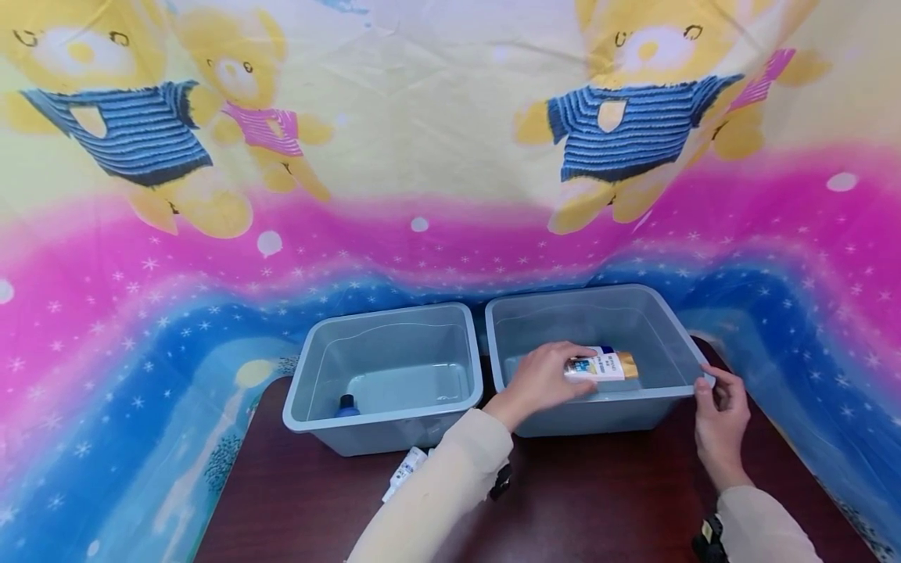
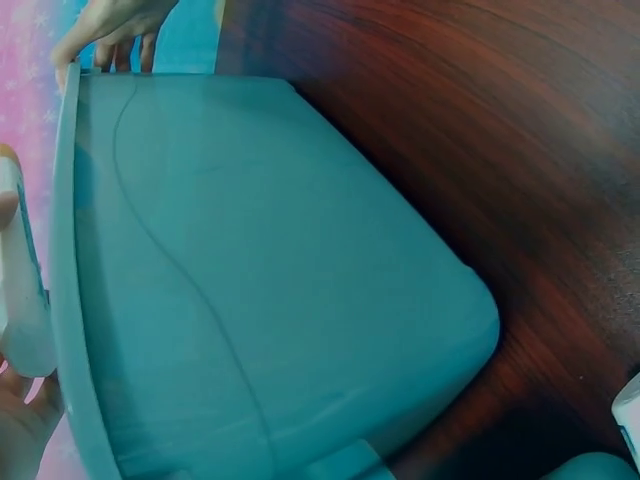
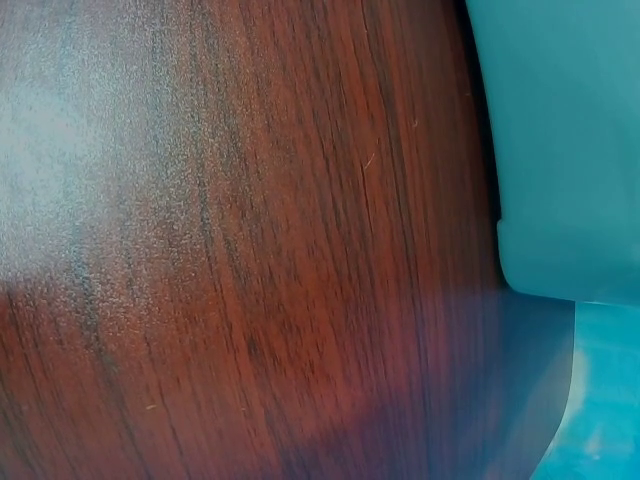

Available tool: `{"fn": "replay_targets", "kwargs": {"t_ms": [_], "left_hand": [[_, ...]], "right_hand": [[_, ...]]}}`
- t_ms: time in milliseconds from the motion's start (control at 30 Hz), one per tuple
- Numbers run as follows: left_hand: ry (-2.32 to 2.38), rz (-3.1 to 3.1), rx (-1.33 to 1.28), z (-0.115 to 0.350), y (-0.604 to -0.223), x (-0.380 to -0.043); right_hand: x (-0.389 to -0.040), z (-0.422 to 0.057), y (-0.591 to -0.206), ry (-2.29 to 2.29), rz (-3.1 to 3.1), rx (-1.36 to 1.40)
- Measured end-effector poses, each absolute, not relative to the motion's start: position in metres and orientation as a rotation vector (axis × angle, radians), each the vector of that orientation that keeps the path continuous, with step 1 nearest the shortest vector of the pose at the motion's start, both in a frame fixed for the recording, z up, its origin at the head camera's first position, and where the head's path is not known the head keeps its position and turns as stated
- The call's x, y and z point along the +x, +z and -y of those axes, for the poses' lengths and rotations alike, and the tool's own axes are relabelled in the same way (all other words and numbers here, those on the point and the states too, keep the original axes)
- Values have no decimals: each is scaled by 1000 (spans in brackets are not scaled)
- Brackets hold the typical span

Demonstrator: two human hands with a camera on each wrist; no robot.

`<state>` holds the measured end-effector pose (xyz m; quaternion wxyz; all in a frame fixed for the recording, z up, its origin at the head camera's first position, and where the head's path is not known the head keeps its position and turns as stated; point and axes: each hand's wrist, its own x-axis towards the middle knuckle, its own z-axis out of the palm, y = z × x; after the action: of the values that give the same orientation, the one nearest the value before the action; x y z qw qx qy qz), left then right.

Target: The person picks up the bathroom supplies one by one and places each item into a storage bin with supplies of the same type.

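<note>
My left hand (image 1: 542,379) grips a white bottle with a gold cap (image 1: 607,367) over the right grey bin (image 1: 591,418), its printed label facing up. Just behind that bottle, something dark blue (image 1: 604,349) shows in part. The left wrist view has the white bottle (image 2: 22,290) at its left edge, beside the bin's rim, with fingertips against it. At the right bin's front right corner, my right hand (image 1: 725,414) holds the rim between thumb and fingers. It also appears at the top of the left wrist view; the right wrist view shows no hand.
A second grey bin (image 1: 408,426) stands to the left, with a blue bottle with a black cap (image 1: 347,406) inside. A small white bottle (image 1: 405,472) lies on the dark wooden table (image 1: 591,500) before it, partly behind my left sleeve. A printed bear curtain (image 1: 422,156) hangs behind.
</note>
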<state>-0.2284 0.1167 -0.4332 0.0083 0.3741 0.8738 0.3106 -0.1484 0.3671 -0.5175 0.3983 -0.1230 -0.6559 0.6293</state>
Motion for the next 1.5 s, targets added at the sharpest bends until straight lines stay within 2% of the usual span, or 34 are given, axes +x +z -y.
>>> {"fn": "replay_targets", "kwargs": {"t_ms": [400,1500], "left_hand": [[881,-2682,1157,-121,-429,-240],[735,-2735,1052,-122,-454,-262]], "right_hand": [[-147,-368,-518,1569,1674,-321],[-148,-367,-519,1584,1682,-330]]}}
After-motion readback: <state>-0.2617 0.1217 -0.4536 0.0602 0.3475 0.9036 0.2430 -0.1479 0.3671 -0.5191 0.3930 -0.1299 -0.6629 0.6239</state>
